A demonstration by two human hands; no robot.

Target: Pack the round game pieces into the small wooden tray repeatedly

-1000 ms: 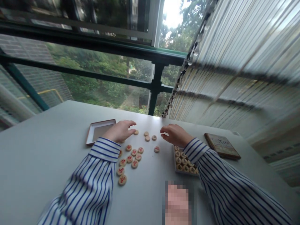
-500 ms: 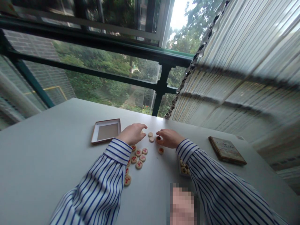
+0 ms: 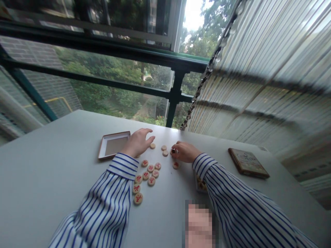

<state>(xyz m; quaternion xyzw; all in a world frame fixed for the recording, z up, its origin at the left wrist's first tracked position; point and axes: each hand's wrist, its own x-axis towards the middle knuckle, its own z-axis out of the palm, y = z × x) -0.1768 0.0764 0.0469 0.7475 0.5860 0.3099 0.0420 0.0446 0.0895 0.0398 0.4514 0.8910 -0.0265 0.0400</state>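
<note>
My left hand [image 3: 137,143] is open, thumb and fingers apart, beside a blank-faced Chinese chess piece [image 3: 152,146]. The fingers of my right hand [image 3: 186,152] are closed around a dark-marked Chinese chess piece [image 3: 173,151], which they partly hide. Just below that hand lies a red-marked piece [image 3: 175,165]. Two blank-faced pieces [image 3: 165,153] rest between my hands. Nearer to me, several pieces with red characters [image 3: 146,175] lie face up in a loose cluster. Under my right forearm, a tray of pieces [image 3: 200,186] shows only in part.
An open shallow box lid [image 3: 102,150] lies by my left wrist. Over on the right of the white table [image 3: 85,165] is a flat brown box [image 3: 248,163]. Beyond the table stand a green railing [image 3: 173,98] and a pleated blind [image 3: 248,89].
My left hand has moved left, uncovering the blank piece beside it and more of the red-marked cluster. My right hand stays at the dark-marked piece. The view has shifted slightly.
</note>
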